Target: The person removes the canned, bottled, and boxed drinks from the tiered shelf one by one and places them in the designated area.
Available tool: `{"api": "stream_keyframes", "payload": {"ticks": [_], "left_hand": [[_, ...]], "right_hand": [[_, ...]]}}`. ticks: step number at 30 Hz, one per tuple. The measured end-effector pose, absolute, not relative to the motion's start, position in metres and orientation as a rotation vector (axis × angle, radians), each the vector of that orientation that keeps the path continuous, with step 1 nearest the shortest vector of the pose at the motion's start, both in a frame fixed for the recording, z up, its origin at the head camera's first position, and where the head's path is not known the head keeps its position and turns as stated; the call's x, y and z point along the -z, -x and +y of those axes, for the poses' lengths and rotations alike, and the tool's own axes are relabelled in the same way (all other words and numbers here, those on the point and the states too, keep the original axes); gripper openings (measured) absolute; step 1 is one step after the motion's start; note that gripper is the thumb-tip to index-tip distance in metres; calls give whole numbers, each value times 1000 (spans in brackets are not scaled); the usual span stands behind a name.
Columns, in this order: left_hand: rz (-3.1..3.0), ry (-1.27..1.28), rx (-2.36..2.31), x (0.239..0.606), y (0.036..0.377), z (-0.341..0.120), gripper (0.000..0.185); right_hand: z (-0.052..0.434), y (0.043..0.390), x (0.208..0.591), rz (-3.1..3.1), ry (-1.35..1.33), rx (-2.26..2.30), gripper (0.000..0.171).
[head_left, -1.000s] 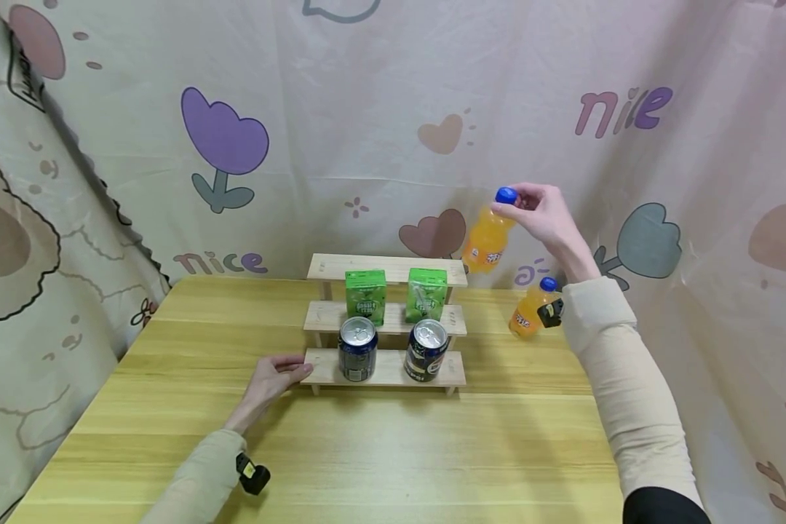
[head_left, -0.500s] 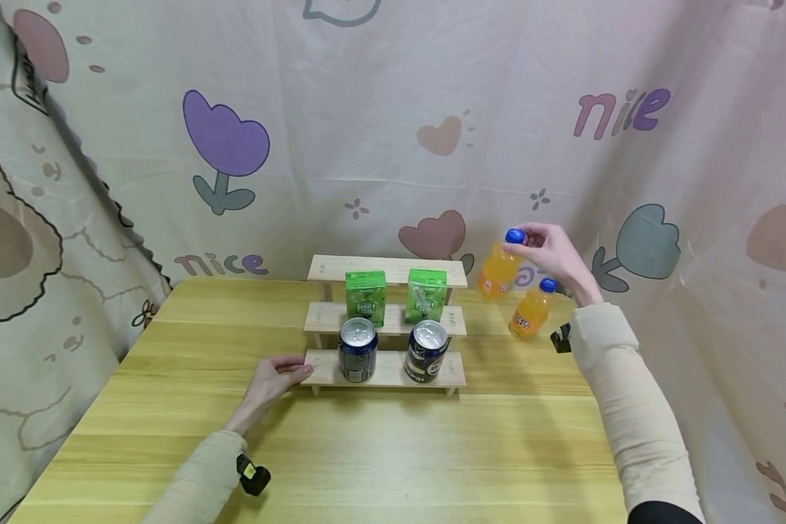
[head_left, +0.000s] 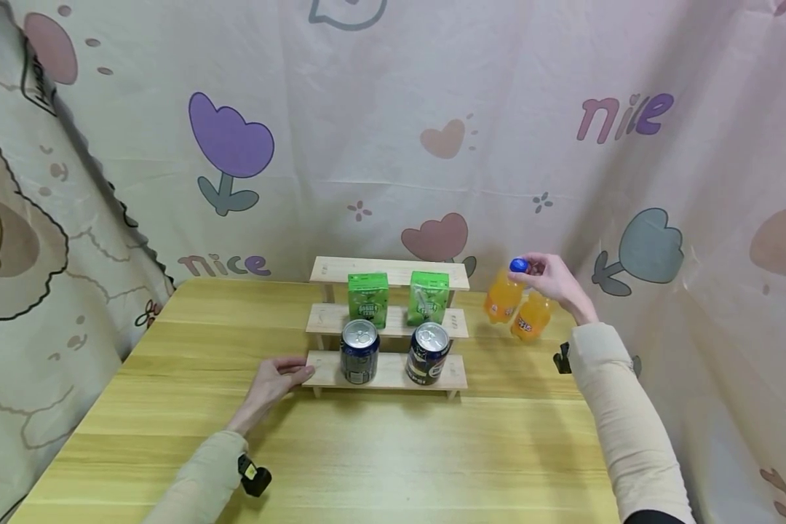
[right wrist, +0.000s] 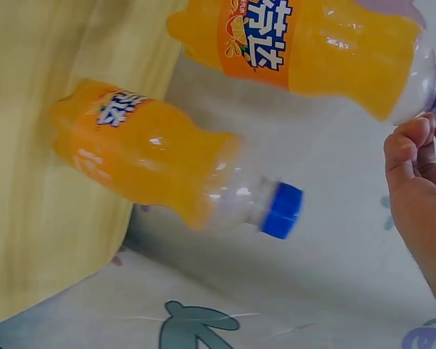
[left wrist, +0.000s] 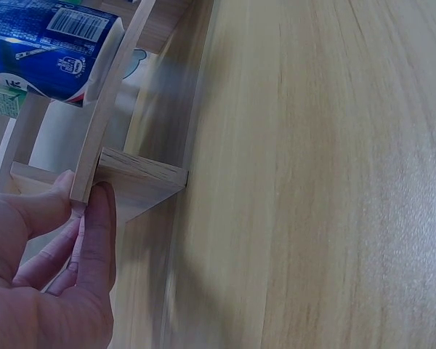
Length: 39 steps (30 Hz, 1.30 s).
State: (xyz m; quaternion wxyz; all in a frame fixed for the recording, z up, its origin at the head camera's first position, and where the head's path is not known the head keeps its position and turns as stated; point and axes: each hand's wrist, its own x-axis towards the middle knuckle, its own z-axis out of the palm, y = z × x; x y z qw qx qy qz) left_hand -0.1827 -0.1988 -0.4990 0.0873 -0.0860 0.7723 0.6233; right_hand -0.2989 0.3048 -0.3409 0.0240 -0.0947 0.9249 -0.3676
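My left hand (head_left: 271, 386) pinches the left end of the lowest board of a three-tier wooden display rack (head_left: 391, 370); in the left wrist view thumb and fingers (left wrist: 94, 240) meet around the board's corner. At the right, my right hand (head_left: 559, 282) grips an orange soda bottle (head_left: 503, 297) by its neck, just under the blue cap. That bottle leans slightly and hangs close over the table, right of the rack. Beside it a second orange soda bottle (head_left: 532, 318) stands on the table, its cap hidden behind my right hand in the head view but visible in the right wrist view.
Two dark blue cans (head_left: 359, 353) stand on the lowest tier. On the middle tier are two green drink cartons (head_left: 368, 298). The top board (head_left: 389, 271) is bare. Behind the wooden table (head_left: 367, 458) hangs a printed curtain (head_left: 340, 109).
My right hand has lowered the orange soda bottle from above the rack's top right corner, down and to the right, beside the standing bottle. The left hand has kept its grip on the rack.
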Motion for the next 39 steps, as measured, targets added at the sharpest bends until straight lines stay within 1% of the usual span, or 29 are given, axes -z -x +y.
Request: {"api": "stream_keyframes", "payload": {"ticks": [7,14,17,21,28,39], "left_hand": [[2325,223,-1834,499,183,-199,47],[2345,205,-1814,500,183,-200,47],[2343,209,-1814,501,183,-200,47],[2347,209,-1811,501,183,-200,47],[2342,216,-1814,501,183,-200,48],[2327,220,-1831,500,183,-200,48]], "right_hand": [[307,302,359,2892,286,1089,44],[308,302,369,2908,281,1037,45],[309,303,373,2903,292,1040,43],[309,304,377,2907,311,1027,41],[308,305,383,2947,315,964,44],[308,306,389,2992,379,914,43]]}}
